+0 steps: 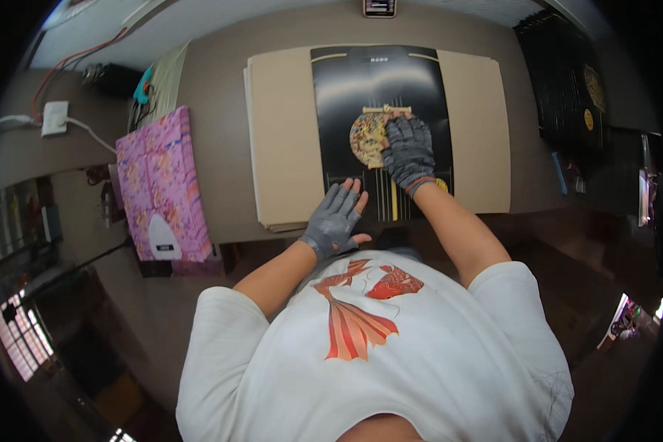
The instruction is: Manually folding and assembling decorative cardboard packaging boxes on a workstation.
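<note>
A glossy black printed sheet [339, 88] with gold lines and a round gold picture lies across a pile of tan cardboard sheets [479, 132]. My right hand [409, 149], in a dark grey fingerless glove, rests on the right part of the round picture with its fingers stretched toward the far side. Near the sheet's lower left corner, my left hand [334, 219] lies flat in a grey fingerless glove, fingers spread and thumb out to the right. Neither hand appears to hold anything. Part of the picture is hidden under my right hand.
To the left lies a pink floral-patterned bundle [155, 177] with a white oval patch. Behind it are teal-handled scissors [144, 85] and a white power adapter [54, 119] with cables. A stack of black printed sheets [563, 81] stands far right; a phone [379, 7] lies at the back.
</note>
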Demonstrator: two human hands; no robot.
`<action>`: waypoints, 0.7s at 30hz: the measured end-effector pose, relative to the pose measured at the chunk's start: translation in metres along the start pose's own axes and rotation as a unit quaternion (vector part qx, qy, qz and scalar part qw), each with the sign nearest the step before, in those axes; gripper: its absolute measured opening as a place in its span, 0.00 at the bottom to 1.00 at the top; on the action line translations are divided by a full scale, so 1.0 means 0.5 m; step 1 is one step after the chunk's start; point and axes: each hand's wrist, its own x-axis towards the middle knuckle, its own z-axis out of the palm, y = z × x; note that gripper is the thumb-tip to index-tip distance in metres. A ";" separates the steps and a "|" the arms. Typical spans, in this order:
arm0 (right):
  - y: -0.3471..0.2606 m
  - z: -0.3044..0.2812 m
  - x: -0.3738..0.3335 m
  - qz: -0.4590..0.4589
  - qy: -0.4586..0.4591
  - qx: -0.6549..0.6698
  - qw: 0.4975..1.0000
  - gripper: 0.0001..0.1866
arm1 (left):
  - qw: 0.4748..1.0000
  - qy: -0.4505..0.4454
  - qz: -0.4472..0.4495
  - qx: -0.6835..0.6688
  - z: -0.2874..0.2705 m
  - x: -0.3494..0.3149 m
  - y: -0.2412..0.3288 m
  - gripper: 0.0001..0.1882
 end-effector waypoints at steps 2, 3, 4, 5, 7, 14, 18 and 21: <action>-0.002 0.011 -0.002 -0.006 -0.003 0.006 1.000 0.29 | 1.000 -0.007 -0.016 0.012 0.022 -0.034 0.015 0.52; 0.002 0.013 0.000 -0.005 0.004 0.002 1.000 0.29 | 1.000 -0.007 -0.024 0.011 0.035 -0.055 0.024 0.52; 0.000 0.009 0.004 0.001 -0.004 -0.010 1.000 0.29 | 1.000 -0.012 -0.014 0.013 0.043 -0.083 0.030 0.51; -0.003 0.007 0.001 -0.007 -0.008 -0.005 1.000 0.29 | 1.000 -0.017 -0.004 0.014 0.051 -0.110 0.040 0.51; 0.006 0.006 0.005 -0.001 -0.005 -0.027 1.000 0.29 | 1.000 -0.010 -0.011 -0.011 0.028 -0.122 0.056 0.48; 0.006 0.010 -0.011 0.035 0.007 -0.071 0.997 0.29 | 0.975 0.111 -0.180 -0.073 -0.027 -0.026 0.010 0.27; -0.022 0.005 -0.008 0.035 0.009 -0.072 0.997 0.29 | 0.972 0.216 -0.095 -0.004 -0.034 0.136 -0.083 0.30; -0.005 0.027 -0.007 0.061 0.006 -0.027 0.998 0.27 | 0.964 -0.062 -0.247 0.078 -0.074 0.251 -0.055 0.62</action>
